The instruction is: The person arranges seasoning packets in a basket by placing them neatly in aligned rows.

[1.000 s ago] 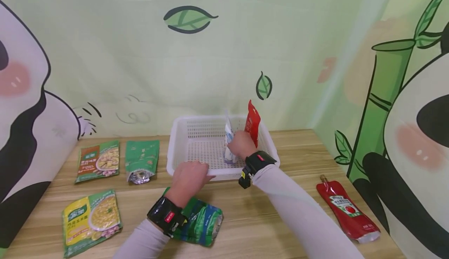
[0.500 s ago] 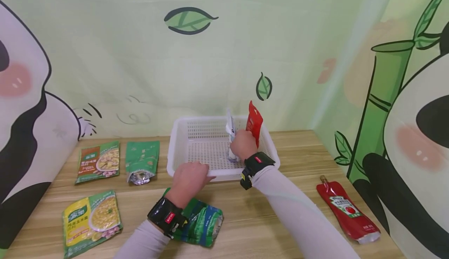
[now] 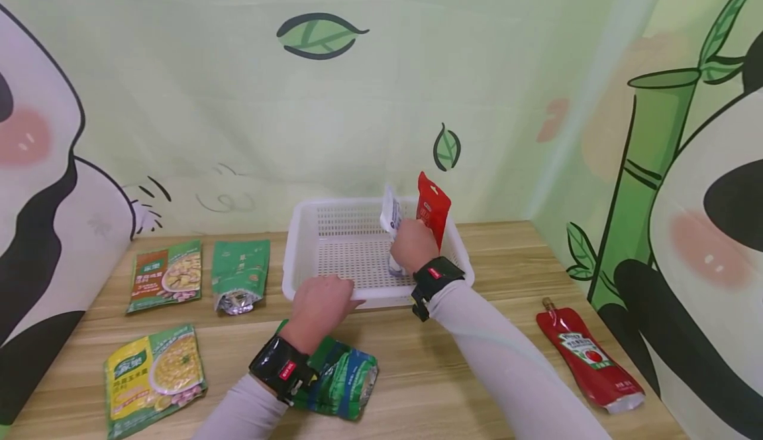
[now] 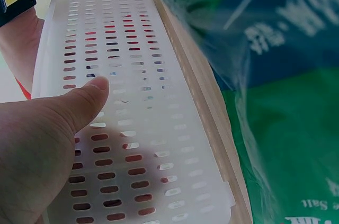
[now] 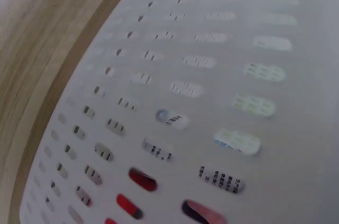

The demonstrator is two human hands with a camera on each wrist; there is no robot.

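My left hand (image 3: 320, 301) grips the near rim of a white slotted plastic basket (image 3: 290, 254), fingers over the edge. In the left wrist view its thumb (image 4: 87, 99) presses the outer wall. My right hand (image 3: 413, 244) reaches down inside the basket's right part, knuckles up. A white packet (image 3: 391, 209) stands upright at its left side, and a red packet (image 3: 435, 208) stands just behind and to its right. The right fingertips are hidden, so I cannot tell which packet they hold. Through the slots in the right wrist view, the white packet's printing (image 5: 220, 179) shows.
Below my left wrist lies a green-and-blue bag (image 3: 346, 377). At left on the wooden table (image 3: 441, 374) are a brown-and-green packet (image 3: 167, 274), a green pouch (image 3: 241, 271) and a yellow-and-green packet (image 3: 156, 377). A red spouted ketchup pouch (image 3: 587, 360) lies at right.
The red packet has turned, showing more of its face, and its top leans further right. The white packet has tilted slightly; my right hand has shifted a little. The left hand stays on the rim.
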